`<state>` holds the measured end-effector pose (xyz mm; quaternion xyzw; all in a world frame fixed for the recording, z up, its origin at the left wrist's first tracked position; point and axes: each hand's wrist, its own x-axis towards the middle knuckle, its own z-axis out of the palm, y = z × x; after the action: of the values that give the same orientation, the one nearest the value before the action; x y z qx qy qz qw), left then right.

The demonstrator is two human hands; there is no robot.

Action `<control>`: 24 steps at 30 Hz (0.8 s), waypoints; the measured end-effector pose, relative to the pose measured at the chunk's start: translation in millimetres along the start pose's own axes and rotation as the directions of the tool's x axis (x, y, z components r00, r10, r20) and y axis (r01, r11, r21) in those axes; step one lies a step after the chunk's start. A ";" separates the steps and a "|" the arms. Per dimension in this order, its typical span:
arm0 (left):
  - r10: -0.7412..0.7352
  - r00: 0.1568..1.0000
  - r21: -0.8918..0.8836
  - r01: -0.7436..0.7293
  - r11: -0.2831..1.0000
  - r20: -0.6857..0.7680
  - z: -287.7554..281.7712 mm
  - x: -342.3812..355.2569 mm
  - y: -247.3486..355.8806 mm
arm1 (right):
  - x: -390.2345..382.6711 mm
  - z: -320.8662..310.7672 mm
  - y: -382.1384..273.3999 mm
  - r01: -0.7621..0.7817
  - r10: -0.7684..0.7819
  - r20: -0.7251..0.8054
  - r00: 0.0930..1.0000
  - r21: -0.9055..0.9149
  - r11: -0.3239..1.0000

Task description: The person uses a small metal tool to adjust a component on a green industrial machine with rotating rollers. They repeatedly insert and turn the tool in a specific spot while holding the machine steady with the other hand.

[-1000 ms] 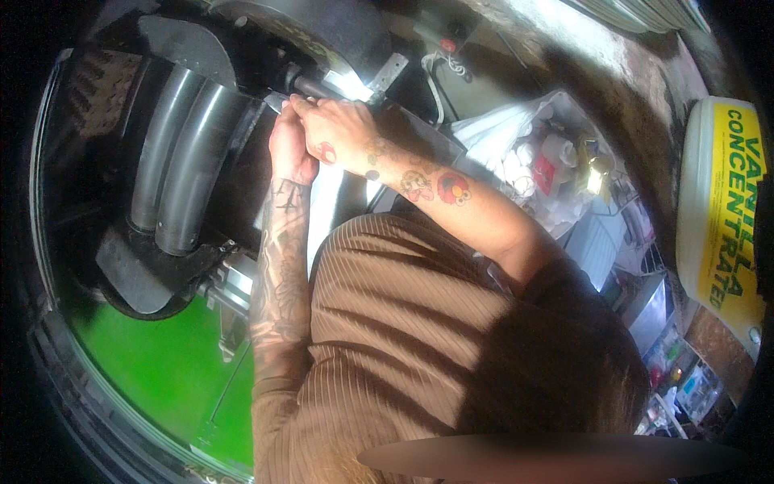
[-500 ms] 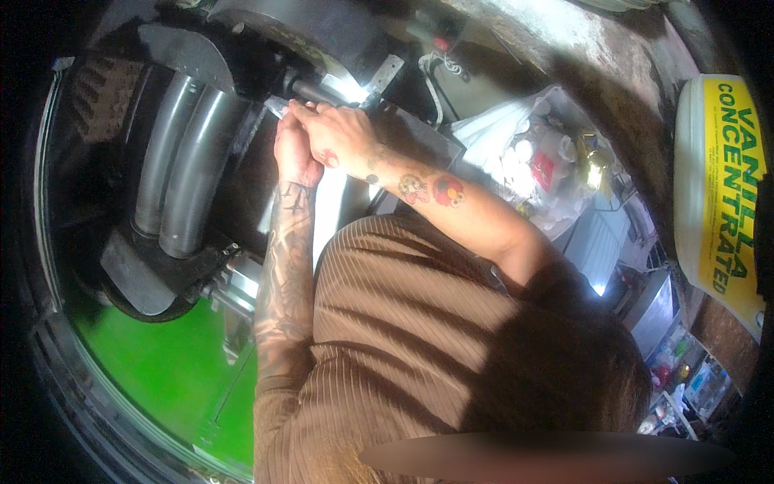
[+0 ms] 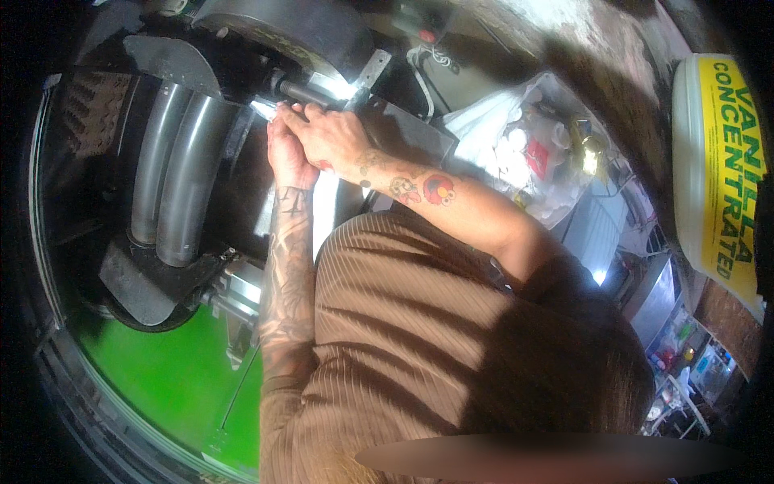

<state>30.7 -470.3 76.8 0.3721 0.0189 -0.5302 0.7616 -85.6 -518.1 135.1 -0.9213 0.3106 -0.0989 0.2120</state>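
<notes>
My left hand and my right hand are pressed together at the upper middle, beside a dark machine with two steel rollers. The right hand lies over the left one's fingers, and both are closed. A small, pale, shiny piece sticks out past the fingertips toward the rollers; its kind is too small to make out. Which hand bears it is hard to see, since the fingers overlap. Just behind the hands runs a metal shaft with a bright bracket.
A rounded dark housing stands beyond the hands. Below the rollers lies a green surface. To the right are a clear plastic bag filled with waste, a white cord and a white jug with a yellow label.
The whole view has shifted slightly. Both hands stay together, a little farther left in the picture, and the shiny piece at the fingertips looks brighter.
</notes>
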 end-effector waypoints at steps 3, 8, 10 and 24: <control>0.045 0.998 0.034 -0.047 0.998 0.047 -2.6 0.0 -0.2 | -3.0 2.4 -1.9 0.005 -0.005 -0.030 1.000 -0.022 1.000; -0.025 1.000 0.061 0.026 0.998 -0.020 -2.0 1.7 5.1 | -1.3 5.2 -2.1 -0.013 0.015 -0.048 0.999 0.051 0.999; -0.036 0.999 0.016 0.036 0.999 0.000 -0.3 2.2 4.2 | 1.3 4.0 -1.0 -0.035 0.036 -0.010 0.999 0.071 0.997; -0.032 0.999 0.073 0.034 0.997 -0.028 -0.6 7.2 6.2 | 5.0 -0.8 2.7 -0.021 0.021 0.005 1.000 0.072 0.997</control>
<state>39.2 -474.7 76.7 0.4064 0.0160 -0.5381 0.7383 -83.4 -523.3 134.8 -0.9100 0.3159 -0.1058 0.2468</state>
